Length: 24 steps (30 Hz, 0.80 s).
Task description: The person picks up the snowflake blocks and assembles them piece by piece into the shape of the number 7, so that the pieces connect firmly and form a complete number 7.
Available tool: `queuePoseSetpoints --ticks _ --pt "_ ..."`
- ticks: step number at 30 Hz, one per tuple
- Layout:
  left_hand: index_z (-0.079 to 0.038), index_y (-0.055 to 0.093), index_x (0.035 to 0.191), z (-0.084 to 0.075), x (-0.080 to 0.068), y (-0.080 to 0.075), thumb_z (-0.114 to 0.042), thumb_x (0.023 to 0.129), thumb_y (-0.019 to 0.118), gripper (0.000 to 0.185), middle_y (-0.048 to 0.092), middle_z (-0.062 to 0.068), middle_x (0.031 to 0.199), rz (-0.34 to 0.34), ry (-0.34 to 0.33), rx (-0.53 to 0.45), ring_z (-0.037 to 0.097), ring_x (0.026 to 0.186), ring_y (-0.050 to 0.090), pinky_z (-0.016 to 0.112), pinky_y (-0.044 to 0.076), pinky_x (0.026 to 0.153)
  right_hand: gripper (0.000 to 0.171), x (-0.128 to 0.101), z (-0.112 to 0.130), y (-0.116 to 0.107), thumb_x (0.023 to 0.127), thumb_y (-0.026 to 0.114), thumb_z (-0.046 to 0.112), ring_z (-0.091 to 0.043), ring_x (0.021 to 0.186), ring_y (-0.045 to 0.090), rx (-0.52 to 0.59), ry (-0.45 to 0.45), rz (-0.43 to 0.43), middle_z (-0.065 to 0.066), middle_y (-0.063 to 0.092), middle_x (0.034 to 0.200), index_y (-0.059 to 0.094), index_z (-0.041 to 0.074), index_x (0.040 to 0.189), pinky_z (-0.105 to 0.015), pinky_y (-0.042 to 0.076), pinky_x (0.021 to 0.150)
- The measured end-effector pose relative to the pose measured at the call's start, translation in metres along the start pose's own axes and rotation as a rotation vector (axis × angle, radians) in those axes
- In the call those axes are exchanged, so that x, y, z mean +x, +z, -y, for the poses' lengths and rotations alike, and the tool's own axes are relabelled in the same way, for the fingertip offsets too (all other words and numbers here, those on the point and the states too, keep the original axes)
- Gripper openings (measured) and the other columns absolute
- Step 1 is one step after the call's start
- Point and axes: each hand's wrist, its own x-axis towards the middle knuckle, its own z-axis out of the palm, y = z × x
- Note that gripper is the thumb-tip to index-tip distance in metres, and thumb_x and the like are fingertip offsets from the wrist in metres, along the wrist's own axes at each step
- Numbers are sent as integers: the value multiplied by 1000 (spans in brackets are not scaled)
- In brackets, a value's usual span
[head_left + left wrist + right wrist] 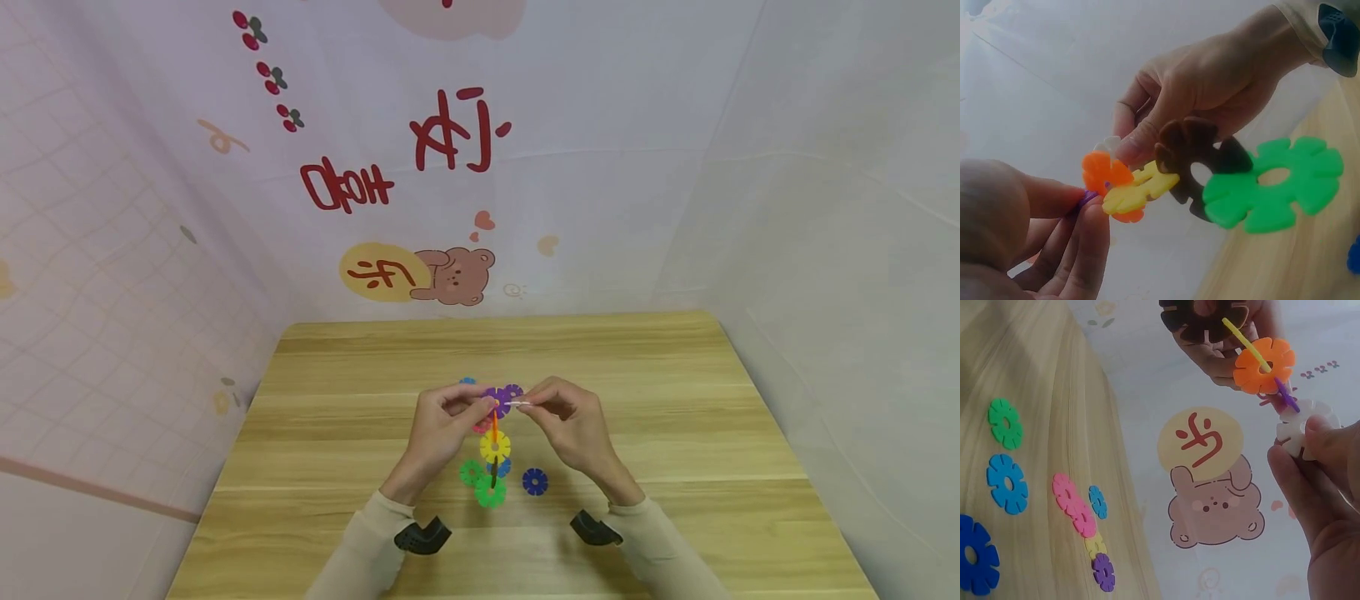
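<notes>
Above the table, my left hand (pixel 444 423) pinches a purple notched plastic disc (pixel 496 395) at one end of a chain of interlocking flower-shaped discs. From the purple one the chain continues through an orange disc (pixel 1264 365), a yellow disc (pixel 1124 199), a brown disc (pixel 1188 145) and a green disc (pixel 1313 165) at the far end. A white disc (pixel 1290 432) is pinched between thumb and fingers of my right hand (pixel 576 423). Its edge meets the purple disc in the right wrist view; whether the slots are engaged I cannot tell.
Loose discs lie on the wooden table (pixel 337 500): dark blue (pixel 535 482), green (pixel 1005 423), light blue (pixel 1007 484), pink (pixel 1066 487), yellow (pixel 1095 545) and purple (pixel 1104 572). A printed white cloth wall (pixel 600 208) stands behind the table, with more cloth at both sides.
</notes>
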Motion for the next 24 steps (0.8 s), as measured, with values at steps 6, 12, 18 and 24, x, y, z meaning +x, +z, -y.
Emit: queuePoseSetpoints --ticks 6,12,18,24 --pt "9 79 129 2 2 3 -6 106 79 27 81 19 103 15 -43 -72 17 88 81 27 71 80 21 -1 -1 2 91 79 -23 -8 92 81 -15 -47 -45 -21 79 94 77 -2 97 -25 70 76" --pt "10 78 129 3 1 6 -6 106 79 28 80 9 100 15 -85 -100 10 85 79 27 70 81 27 -5 -2 8 85 82 -26 -14 87 83 -61 -96 -114 -20 79 89 77 -1 93 -28 70 70" --pt "10 78 128 4 1 6 -6 105 80 28 82 18 102 19 -72 -86 8 85 80 28 71 82 28 -5 -4 9 83 82 -28 -28 78 82 -113 -166 -119 -18 79 87 76 -2 91 -26 69 68" --pt "12 77 130 4 2 6 -6 106 79 30 82 20 103 42 -65 -78 11 84 80 28 71 81 28 -4 -6 9 83 82 -29 -30 77 82 -106 -181 -110 -18 79 86 76 -3 91 -24 69 70"
